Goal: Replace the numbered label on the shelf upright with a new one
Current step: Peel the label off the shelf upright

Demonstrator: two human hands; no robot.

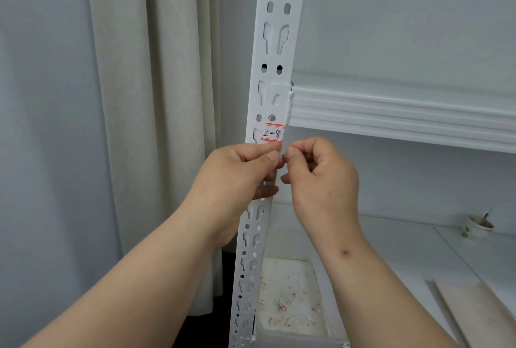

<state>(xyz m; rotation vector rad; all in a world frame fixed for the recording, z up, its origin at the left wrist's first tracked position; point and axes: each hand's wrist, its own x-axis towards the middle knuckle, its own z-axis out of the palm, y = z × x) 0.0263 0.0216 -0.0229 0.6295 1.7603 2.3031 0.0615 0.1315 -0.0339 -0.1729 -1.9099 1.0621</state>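
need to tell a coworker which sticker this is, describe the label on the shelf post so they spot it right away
Find the white slotted shelf upright in front of the curtain. Where the horizontal shelf beam joins it, look just below: the label is a small white sticker with red top and bottom edges, handwritten "Z-8", the only colour on the post.

Two hands (276,171), one shelf upright (275,49), one numbered label (273,133), one shelf beam (391,116), one cup (479,227), one curtain (150,96).
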